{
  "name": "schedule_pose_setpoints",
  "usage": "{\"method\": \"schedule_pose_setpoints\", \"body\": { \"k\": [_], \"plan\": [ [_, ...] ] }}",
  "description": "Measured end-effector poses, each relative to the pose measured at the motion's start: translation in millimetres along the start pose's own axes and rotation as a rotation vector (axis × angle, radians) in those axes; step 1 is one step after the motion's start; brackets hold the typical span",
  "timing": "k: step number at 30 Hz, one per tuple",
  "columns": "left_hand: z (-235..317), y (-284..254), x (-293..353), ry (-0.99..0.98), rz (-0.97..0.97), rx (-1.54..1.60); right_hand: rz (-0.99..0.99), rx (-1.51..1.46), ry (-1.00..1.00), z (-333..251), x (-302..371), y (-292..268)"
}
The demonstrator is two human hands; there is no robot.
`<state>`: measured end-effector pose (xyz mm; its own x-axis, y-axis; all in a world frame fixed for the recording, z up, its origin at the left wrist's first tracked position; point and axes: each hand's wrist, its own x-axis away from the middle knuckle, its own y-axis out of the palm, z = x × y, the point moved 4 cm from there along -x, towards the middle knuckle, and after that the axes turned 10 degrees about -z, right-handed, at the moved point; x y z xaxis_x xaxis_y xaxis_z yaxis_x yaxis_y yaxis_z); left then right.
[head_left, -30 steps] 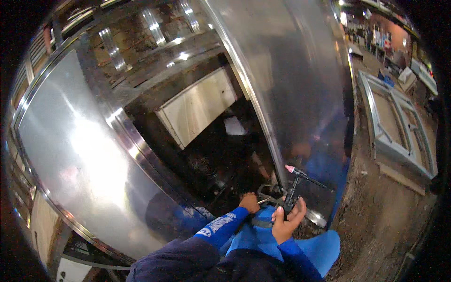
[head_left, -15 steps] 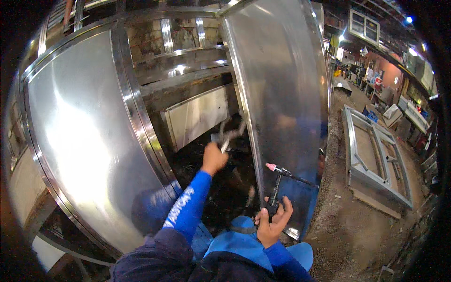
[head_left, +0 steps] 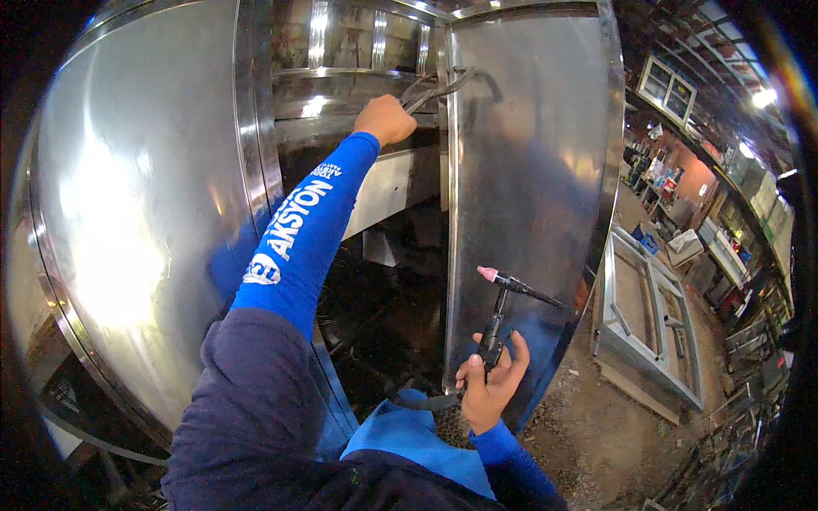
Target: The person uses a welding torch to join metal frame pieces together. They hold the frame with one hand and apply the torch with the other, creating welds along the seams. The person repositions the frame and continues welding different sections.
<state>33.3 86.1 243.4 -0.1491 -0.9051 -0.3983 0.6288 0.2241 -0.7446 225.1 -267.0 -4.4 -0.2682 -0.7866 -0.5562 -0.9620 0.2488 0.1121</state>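
My left hand is raised with its arm stretched out, fingers wrapped round the handles of a metal locking C-clamp. The clamp's curved jaws reach to the left frame edge of an upright stainless steel door panel; whether they touch it I cannot tell. Lower down, my right hand grips the black handle of a TIG welding torch. The torch points up, its pink ceramic cup turned left, close in front of the panel. Its long black back cap slants to the right.
Another large shiny steel panel stands at the left, with a dark opening between the panels. A white board lies inside. On the dirt floor at right lies a grey metal frame; a cluttered bench is beyond.
My left hand has moved up with the clamp, to a higher place along the door panel's edge. The right hand still holds the torch, nearly in place. The view has shifted somewhat.
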Motion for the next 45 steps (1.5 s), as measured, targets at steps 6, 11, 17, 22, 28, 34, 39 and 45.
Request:
{"method": "schedule_pose_setpoints", "body": {
  "k": [6, 11, 17, 22, 28, 34, 39, 45],
  "plan": [
    [-3, 10, 4, -0.027, 0.016, -0.016, -0.004, 0.007, 0.058, -13, -19, 6],
    [3, 11, 8, -0.004, 0.016, 0.03, -0.059, 0.055, -0.068, -30, -50, 11],
    [3, 9, 15, -0.002, 0.031, -0.009, -0.048, 0.116, -0.275, -83, -137, 31],
    [-1, 13, 9, -0.006, 0.038, -0.002, -0.057, 0.188, -0.4, -110, -223, 46],
    [4, 20, 12, -0.011, -0.013, 0.048, -0.034, 0.296, -0.357, -135, -295, 60],
    [2, 20, 12, -0.029, -0.034, 0.053, 0.096, 0.796, -0.581, -133, -339, 73],
    [4, 23, 10, -0.031, -0.016, 0.094, 0.072, 0.862, -0.552, -109, -360, 93],
    [2, 30, 6, -0.06, 0.018, 0.068, 0.139, 0.934, -0.439, -92, -363, 129]
  ]
}}
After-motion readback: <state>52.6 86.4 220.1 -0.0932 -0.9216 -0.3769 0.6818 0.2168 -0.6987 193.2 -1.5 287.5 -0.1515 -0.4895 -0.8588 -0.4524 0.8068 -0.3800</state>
